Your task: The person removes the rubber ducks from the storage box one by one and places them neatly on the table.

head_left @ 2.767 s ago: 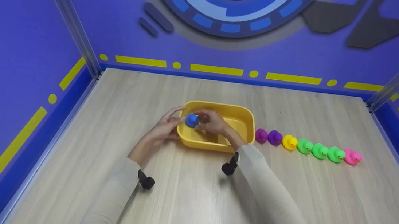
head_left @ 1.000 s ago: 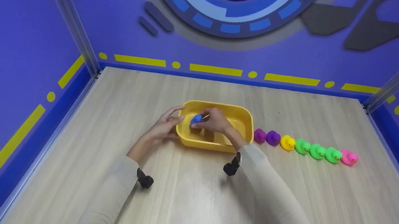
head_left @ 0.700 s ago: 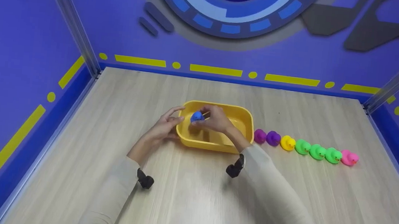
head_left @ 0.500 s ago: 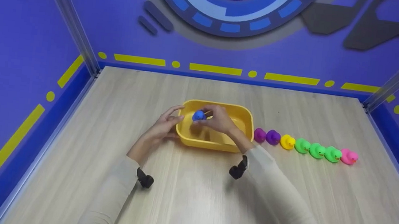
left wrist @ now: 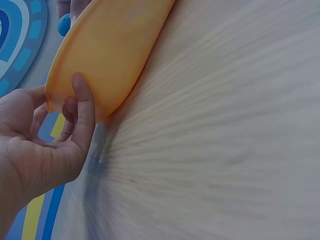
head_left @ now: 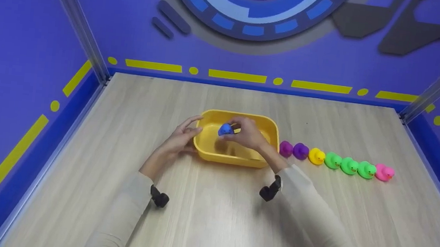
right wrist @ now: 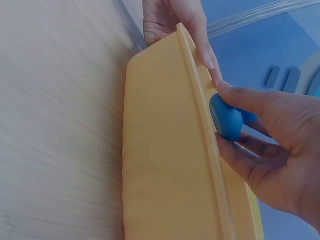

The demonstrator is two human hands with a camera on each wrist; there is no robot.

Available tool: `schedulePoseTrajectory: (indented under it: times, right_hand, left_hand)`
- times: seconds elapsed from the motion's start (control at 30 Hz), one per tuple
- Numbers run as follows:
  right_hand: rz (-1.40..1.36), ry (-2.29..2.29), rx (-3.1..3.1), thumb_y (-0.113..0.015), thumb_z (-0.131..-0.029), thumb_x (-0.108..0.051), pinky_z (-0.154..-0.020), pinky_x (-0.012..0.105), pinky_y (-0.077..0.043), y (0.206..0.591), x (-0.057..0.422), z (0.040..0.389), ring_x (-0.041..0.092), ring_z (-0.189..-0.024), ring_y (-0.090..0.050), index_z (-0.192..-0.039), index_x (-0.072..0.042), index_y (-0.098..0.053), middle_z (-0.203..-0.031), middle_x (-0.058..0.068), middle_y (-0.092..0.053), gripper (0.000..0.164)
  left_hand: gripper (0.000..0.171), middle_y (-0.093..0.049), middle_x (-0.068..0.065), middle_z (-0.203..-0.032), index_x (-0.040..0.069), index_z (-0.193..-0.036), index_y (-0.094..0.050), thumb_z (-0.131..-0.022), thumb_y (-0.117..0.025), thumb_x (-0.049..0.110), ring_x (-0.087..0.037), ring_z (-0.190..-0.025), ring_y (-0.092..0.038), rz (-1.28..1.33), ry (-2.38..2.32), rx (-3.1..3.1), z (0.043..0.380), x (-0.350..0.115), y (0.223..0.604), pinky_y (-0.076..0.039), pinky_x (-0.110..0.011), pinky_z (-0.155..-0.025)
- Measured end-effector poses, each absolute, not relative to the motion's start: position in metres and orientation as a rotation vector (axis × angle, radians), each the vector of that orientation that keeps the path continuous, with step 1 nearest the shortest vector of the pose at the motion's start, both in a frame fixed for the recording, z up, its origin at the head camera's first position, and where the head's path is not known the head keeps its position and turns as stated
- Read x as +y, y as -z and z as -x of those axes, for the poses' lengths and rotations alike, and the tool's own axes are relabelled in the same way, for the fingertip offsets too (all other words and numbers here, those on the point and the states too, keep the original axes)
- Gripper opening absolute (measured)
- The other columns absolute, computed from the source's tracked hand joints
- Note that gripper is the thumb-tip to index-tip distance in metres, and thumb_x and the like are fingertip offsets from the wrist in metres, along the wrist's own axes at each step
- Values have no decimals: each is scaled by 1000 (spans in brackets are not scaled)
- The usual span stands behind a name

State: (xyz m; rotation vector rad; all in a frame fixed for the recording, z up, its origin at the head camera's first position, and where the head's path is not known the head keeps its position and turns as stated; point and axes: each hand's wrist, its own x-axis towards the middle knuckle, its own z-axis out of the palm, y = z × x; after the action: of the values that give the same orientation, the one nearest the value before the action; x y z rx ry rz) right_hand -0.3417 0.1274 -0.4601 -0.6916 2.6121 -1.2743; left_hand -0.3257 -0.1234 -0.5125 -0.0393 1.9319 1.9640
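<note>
A small blue rubber duck (head_left: pixel 226 129) is pinched between the thumb and fingers of my right hand (head_left: pixel 249 135), over the left half of a yellow plastic tub (head_left: pixel 232 160). In the right wrist view, the blue duck (right wrist: pixel 226 119) hangs at about rim height, with its flat base showing. My left hand (head_left: pixel 178 140) holds the tub's left end. The left wrist view shows that hand (left wrist: pixel 50 150) gripping the rim, some fingers against the outer wall. Inside the tub I see no other duck, though my right hand covers part of the floor.
Right of the tub runs a slanting row of rubber ducks: magenta (head_left: pixel 286 149), purple (head_left: pixel 301 151), yellow (head_left: pixel 316 156), several green (head_left: pixel 349 166), and pink (head_left: pixel 384 172) at the end. Blue panels (head_left: pixel 234 60) wall in the wooden tabletop (head_left: pixel 210 219) at the back and sides.
My right hand has taken hold of the blue duck near the tub's left end, raised it and brought it rightward. My left hand stays on the tub.
</note>
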Motion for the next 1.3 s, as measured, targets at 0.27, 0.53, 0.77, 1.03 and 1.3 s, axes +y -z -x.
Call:
schedulePoseTrajectory:
  times: [0.27,0.53,0.77,1.03,1.3]
  right_hand:
    - [780,1324,2623,-84,-85,-13,-98,46,-57,455,137,334,36,-110,-71,-117,2,-70,-113,18,-72,37]
    - [777,1334,2669,-86,-83,-12,-99,48,-57,454,151,327,35,-109,-71,-114,1,-70,-111,18,-73,37]
    - [747,1385,2663,-86,-82,-12,-98,47,-57,455,162,326,35,-109,-72,-114,2,-71,-112,18,-73,38]
    - [650,1430,2655,-86,-83,-10,-95,48,-58,453,175,322,39,-110,-71,-114,6,-69,-114,23,-71,39]
    - [570,1409,2652,-82,-87,-11,-101,51,-55,453,189,320,40,-116,-67,-119,5,-65,-121,23,-66,40]
  left_hand:
    - [48,-56,-15,-134,35,-152,-45,-106,-58,30,-24,-106,-65,6,-1959,1958,324,-124,513,-61,-34,-73]
    - [47,-58,-13,-134,38,-149,-47,-104,-60,33,-23,-106,-66,31,-1954,1956,324,-122,512,-61,-33,-74]
    - [46,-57,-14,-133,38,-148,-48,-104,-60,33,-25,-106,-65,43,-1962,1956,324,-123,513,-60,-33,-72]
    - [46,-55,-16,-133,37,-150,-47,-105,-58,31,-25,-101,-66,26,-1965,1940,323,-123,512,-59,-31,-68]
    - [48,-55,-16,-130,38,-150,-46,-105,-59,33,-24,-97,-66,14,-1973,1930,322,-123,512,-60,-31,-68]
